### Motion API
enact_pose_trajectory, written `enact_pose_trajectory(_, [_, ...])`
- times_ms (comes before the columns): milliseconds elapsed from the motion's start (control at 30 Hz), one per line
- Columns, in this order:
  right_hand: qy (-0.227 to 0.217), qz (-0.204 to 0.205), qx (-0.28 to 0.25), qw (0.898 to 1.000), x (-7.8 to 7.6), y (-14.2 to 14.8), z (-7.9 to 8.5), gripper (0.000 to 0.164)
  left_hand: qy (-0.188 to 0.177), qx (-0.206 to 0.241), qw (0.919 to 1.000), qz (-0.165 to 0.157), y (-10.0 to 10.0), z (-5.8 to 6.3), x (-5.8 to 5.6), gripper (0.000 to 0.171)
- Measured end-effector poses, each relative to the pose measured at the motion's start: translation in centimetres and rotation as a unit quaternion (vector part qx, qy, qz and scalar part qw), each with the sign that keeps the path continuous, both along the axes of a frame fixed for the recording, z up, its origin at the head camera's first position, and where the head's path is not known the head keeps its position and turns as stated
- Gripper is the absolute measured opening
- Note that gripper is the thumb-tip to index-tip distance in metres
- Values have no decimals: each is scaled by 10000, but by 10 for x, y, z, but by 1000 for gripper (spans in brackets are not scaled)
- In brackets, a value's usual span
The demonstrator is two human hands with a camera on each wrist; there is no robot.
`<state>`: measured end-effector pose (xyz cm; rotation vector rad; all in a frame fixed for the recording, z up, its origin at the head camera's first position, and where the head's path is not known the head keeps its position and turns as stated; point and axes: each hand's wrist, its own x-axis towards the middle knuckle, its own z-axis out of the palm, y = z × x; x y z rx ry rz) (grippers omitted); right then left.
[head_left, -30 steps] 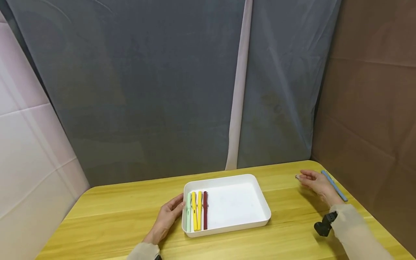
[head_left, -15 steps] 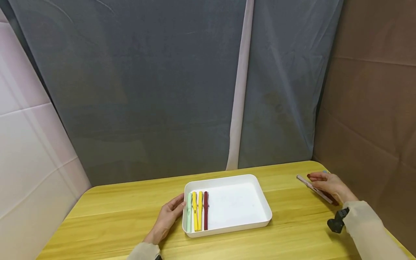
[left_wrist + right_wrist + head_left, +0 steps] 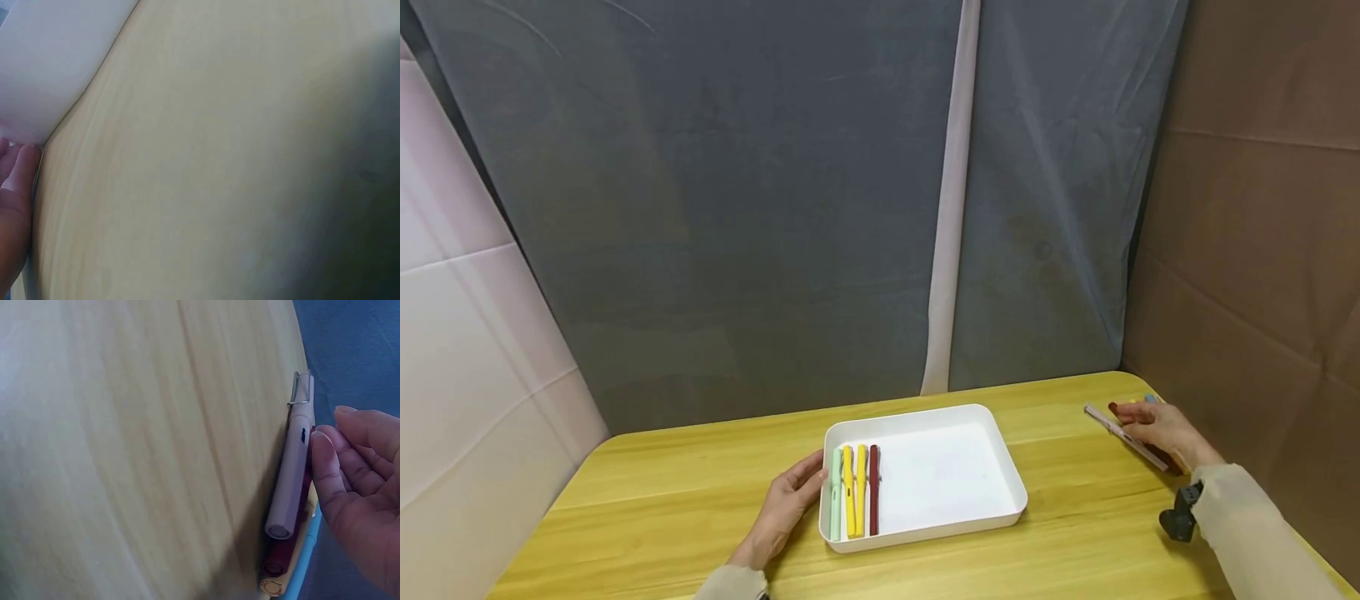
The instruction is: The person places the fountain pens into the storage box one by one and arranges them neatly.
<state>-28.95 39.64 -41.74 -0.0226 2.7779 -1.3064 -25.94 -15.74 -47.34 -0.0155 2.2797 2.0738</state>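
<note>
My right hand (image 3: 1165, 429) is at the table's right side, thumb and fingertips pinching a dark red pen (image 3: 278, 557) partly hidden behind a pale pink pen (image 3: 290, 475) with a metal clip. Beside these lie a yellow pen (image 3: 274, 586) and a light blue pen (image 3: 304, 557), largely covered by the hand in the head view. My left hand (image 3: 786, 500) rests its fairly straight fingers against the left outer wall of a white tray (image 3: 940, 531). Inside the tray, a mint green pen (image 3: 836, 496), two yellow pens (image 3: 861, 492) and a dark red pen (image 3: 874, 492) stand in a row.
The wooden table (image 3: 700, 475) has rounded far corners. A grey cloth (image 3: 737, 208) hangs behind it, a brown cloth (image 3: 1247, 250) along the right and a pale cloth (image 3: 475, 292) at the left. A black wrist camera (image 3: 1180, 517) sits on the right sleeve.
My right hand has moved right, from the pale pink pen to the dark red pen beside it. The pink pen now shows along its length. The left hand and tray stay put.
</note>
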Motion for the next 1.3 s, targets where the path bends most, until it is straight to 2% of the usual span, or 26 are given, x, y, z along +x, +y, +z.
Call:
enact_pose_trajectory(267, [121,-322,253,9991,-4,-3,-9,46,6,32,10000,-34,-3,-1,1,52])
enact_pose_trajectory(400, [313,-360,324,9983,-6,-6,-11,44,-15,39,10000,-30,-5,-1,1,52])
enact_pose_trajectory(667, [313,-453,274,9981,-5,-14,-15,43,-39,-87,10000,-5,-7,-1,0,53])
enact_pose_trajectory(1100, [859,-576,705,9921,-2,-28,-18,41,-34,-63,9999,76,-7,-1,-1,51])
enact_pose_trajectory(1300, [755,-743,642,9923,-2,-31,-22,41,-39,-72,9999,64,-7,-2,0,51])
